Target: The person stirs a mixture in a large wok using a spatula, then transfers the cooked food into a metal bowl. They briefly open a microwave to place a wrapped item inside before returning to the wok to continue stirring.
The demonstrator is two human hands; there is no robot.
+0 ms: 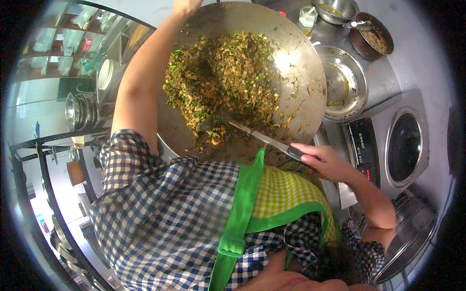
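Note:
My right hand (pixel 325 162) is closed around the black handle of a long-handled metal cooking utensil (pixel 260 137). The utensil's far end is hidden in the food, so its kind cannot be told. A heap of chopped vegetable filling (pixel 236 76) with green bits lies in a very large metal wok (pixel 302 87), with loose scraps on the wok's wall and a darker part at the lower side. My left hand (pixel 187 4) is at the top edge of the picture by the wok's far rim, mostly cut off; its fingers do not show.
Right of the wok stand a shallow steel basin (pixel 358 72) with oily residue, a dark pot (pixel 355 43) holding brown food, a steel bowl (pixel 349 11) and a glass jar (pixel 307 17). Nearer is a round cooktop (pixel 404 149). Stacked steel bowls (pixel 74 111) and a metal rack (pixel 45 182) are at the left.

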